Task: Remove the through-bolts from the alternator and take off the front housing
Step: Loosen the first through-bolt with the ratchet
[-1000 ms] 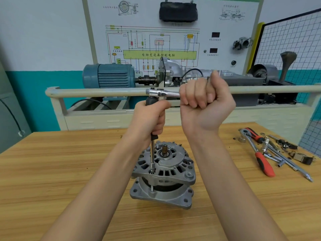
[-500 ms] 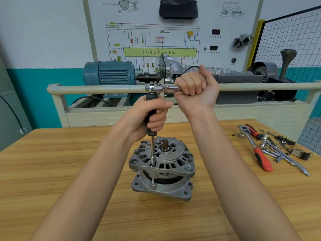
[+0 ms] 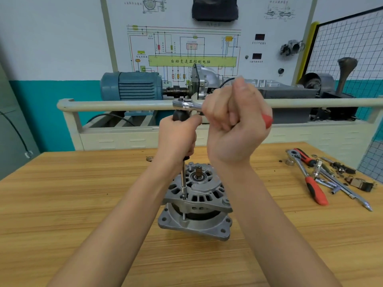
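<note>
A grey alternator stands upright on the wooden table, its front housing on top with the shaft end showing. A long extension bar runs straight down onto a through-bolt at the housing's left rim. My left hand grips the bar's black upper part. A chrome ratchet head sits on top of it, and my right hand is closed round the ratchet's red handle, whose end pokes out past my palm. Another bolt head shows at the right rim.
More tools lie at the table's right: a red-handled ratchet, a second ratchet, chrome bars and small parts. Behind the table stands a railed training bench with a blue motor and a wiring board.
My right hand has swung the ratchet handle back toward me and to the right, after pushing it away half a second before. The left hand still holds the bar; the alternator has not moved.
</note>
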Demonstrator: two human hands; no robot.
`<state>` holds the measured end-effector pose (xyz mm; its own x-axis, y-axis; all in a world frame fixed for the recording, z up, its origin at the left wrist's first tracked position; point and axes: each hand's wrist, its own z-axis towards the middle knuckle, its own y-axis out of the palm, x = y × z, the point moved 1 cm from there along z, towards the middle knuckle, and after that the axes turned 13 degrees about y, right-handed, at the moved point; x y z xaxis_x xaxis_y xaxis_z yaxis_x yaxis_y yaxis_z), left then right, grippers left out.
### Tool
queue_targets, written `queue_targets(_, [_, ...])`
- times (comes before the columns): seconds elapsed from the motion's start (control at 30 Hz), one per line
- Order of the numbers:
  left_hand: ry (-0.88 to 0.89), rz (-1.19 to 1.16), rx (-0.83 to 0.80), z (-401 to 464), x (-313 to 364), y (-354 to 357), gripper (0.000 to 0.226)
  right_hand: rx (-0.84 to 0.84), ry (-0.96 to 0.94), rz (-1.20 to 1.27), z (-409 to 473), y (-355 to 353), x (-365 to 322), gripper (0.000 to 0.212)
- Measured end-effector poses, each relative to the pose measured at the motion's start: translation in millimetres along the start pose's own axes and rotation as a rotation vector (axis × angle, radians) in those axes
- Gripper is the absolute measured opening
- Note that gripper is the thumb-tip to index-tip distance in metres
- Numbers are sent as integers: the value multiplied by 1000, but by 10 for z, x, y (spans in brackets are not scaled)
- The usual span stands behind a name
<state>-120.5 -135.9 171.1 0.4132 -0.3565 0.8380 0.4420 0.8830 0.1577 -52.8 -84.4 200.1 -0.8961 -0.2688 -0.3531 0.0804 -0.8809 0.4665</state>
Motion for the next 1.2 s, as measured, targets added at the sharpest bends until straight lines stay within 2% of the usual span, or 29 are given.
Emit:
queue_targets(0.13, [-27,-91,-239,21,30,-110,42,-15,338,357,235,-264,-7,55])
queue_targets(0.23, [-64,-216,-416,49,77,-161,37,125,572,707,366,-446,92,51])
queue_targets(0.3, [-89,-279,-452,56,81,-133,37,216,627,861,414,-513,156,49])
queue_targets(0.37, [-116,-292,-439,56,75,-90,36,259,598,851,403,-527,163,48])
queue_targets(0.47, [-100,-215,-351,48,53,-55,47,186,504,722,298,-481,60,48])
queue_targets(0.6, [-20,-92,-130,14,31,11,46,23,216,261,102,-218,-47,52])
queue_targets(0.67, [14,-71,-42,-2,21,40,42,6,62,60,13,-65,-32,46])
queue_targets(0.73, [39,-69,-2,-10,16,35,40,3,-7,-33,-29,4,-14,45])
queue_targets(0.8, [32,-69,-31,-9,19,1,40,-27,30,38,15,-45,-20,47])
queue_targets(0.87, [4,-85,-140,6,30,-52,41,-44,181,206,127,-159,-41,52])
queue_targets(0.97, [-34,-142,-349,37,71,-141,42,63,479,519,303,-340,5,52])
queue_targets(1.03, [-60,-180,-455,52,100,-165,37,163,600,740,375,-426,72,50])
queue_targets(1.1, [-102,-239,-498,53,105,-147,37,224,629,856,401,-477,115,49])
queue_targets(1.2, [-132,-265,-422,42,73,-100,47,217,566,780,347,-466,77,49])
